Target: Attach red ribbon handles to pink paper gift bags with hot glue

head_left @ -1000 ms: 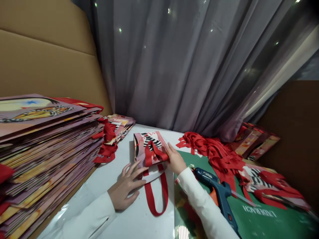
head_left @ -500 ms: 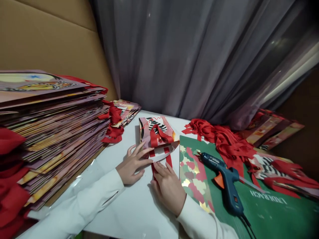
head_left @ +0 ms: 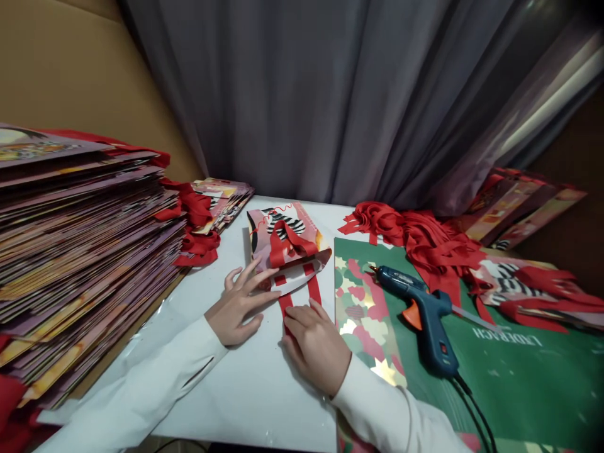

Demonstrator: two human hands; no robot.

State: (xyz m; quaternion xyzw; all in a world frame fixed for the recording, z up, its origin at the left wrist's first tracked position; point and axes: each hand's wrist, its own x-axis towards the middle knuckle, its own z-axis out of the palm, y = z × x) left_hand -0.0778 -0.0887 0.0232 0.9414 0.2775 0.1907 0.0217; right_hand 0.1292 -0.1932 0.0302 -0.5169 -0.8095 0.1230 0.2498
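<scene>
A printed paper bag (head_left: 309, 229) with a zebra picture lies on the white table in front of me, its opening toward me. One red ribbon handle (head_left: 295, 244) loops over its upper face, and a second red ribbon (head_left: 314, 290) trails from inside the mouth toward me. My left hand (head_left: 237, 308) rests at the bag's near left edge, fingers spread and touching it. Just below the mouth, my right hand (head_left: 317, 346) has its fingers curled down on an end of the ribbon; the fingertips are partly hidden.
A tall stack of printed bags (head_left: 85, 251) rises on the left. To the right, a blue glue gun (head_left: 422, 314) with a cord lies on a green bag (head_left: 509, 384). Red ribbons (head_left: 425, 242) are heaped behind it. A grey curtain (head_left: 283, 94) hangs at the back.
My right hand's fingers have curled in more over the ribbon end and slid slightly toward me. My left hand stays at the bag's edge. The view has shifted slightly.
</scene>
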